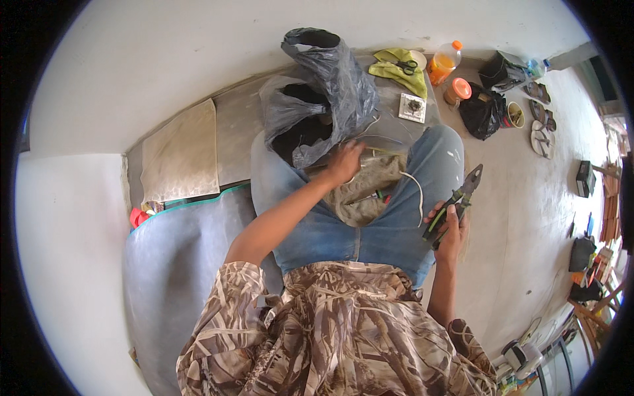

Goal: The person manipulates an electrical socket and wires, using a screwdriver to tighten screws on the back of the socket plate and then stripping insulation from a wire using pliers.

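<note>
My right hand [450,230] is closed round the handles of black-and-green pliers [470,183], held above my right thigh with the jaws pointing up and away. My left hand [345,164] reaches in between my bent knees, beside a grey plastic bag [356,89]. Its fingers look curled together; what they hold, if anything, is too small to make out. Thin pale wires lie near its fingertips. Below that hand, a greyish-green cloth [360,201] lies in my lap, with a small green-and-red-handled tool [380,196] on it. A white cord [420,191] hangs over my right thigh.
Ahead are a yellow-green cloth [399,69] with scissors [408,66], a square white ashtray [412,107], an orange drink bottle [444,64] and an orange-lidded jar [457,91]. Right of these sit a black bag [482,112] and sandals [543,138]. Grey padding [188,257] lies left.
</note>
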